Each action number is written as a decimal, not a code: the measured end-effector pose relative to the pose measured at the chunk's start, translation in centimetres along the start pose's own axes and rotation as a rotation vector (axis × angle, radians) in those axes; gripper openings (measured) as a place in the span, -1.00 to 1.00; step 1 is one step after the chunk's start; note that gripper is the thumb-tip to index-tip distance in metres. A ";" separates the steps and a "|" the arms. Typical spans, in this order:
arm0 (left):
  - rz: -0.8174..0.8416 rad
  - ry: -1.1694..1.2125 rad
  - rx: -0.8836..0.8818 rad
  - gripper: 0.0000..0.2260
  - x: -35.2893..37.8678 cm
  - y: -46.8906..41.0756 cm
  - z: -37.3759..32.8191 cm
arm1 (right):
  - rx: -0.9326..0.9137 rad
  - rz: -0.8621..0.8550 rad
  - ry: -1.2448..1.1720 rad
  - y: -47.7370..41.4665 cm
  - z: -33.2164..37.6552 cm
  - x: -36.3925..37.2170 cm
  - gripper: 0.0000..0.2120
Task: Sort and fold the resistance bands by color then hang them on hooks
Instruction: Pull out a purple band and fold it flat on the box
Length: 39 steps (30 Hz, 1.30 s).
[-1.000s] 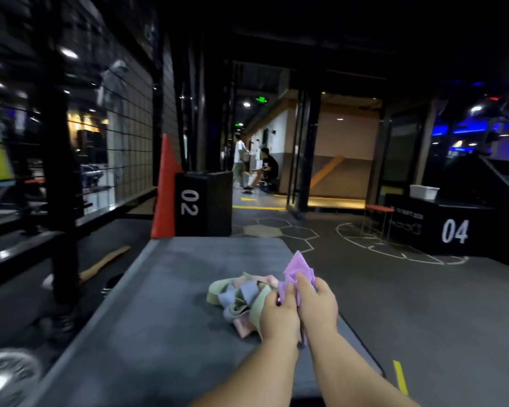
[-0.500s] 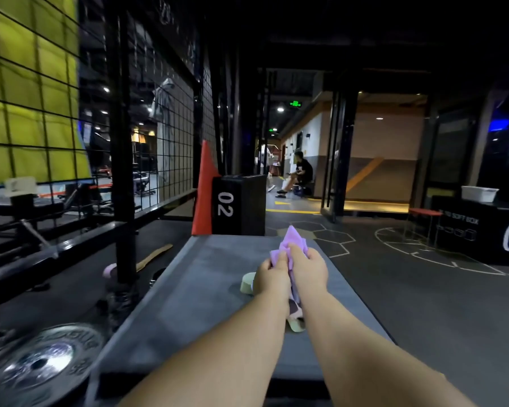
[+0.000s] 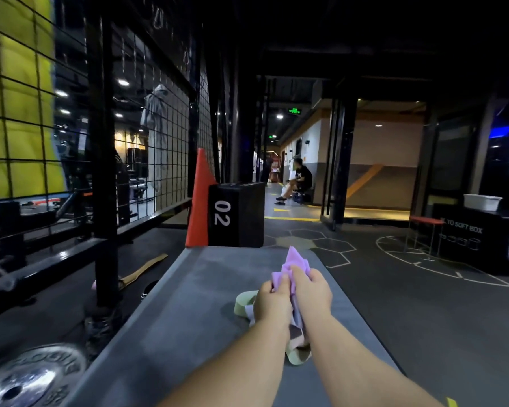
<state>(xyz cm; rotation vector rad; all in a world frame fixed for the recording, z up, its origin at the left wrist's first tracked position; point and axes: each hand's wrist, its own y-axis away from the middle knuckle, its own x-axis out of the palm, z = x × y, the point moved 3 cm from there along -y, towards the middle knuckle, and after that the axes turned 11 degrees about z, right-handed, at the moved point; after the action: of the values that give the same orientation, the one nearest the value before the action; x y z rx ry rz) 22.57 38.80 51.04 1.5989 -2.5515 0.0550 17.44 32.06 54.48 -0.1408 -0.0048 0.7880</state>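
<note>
A purple resistance band [image 3: 295,263] is bunched up between both my hands above the grey platform [image 3: 188,304]. My left hand [image 3: 272,301] grips its left side and my right hand [image 3: 312,292] grips its right side, knuckles toward me. Under my hands lies a pile of bands; a pale green band [image 3: 243,301] pokes out at the left and another green loop [image 3: 297,355] shows below my wrists. Most of that pile is hidden by my arms.
A black box marked 02 [image 3: 235,217] and an orange wedge [image 3: 199,201] stand beyond the platform. A wire grid wall [image 3: 165,142] with a black post [image 3: 103,171] runs along the left. A weight plate [image 3: 27,377] lies bottom left. A person [image 3: 299,180] sits far back.
My view has swung left and lifted, so the grid wall and weight plate came into sight. Both hands kept hold of the purple band and now cover more of the pile.
</note>
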 end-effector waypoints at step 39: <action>-0.052 -0.580 -0.087 -0.38 -0.2 -17.6 12.8 | 0.282 0.112 0.820 -17.0 -18.4 0.3 -0.46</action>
<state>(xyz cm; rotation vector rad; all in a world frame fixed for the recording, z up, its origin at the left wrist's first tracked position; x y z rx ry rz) 37.28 30.05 37.67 1.8576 -2.8512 -0.6018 30.73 18.14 38.42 -0.1891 0.8925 0.7877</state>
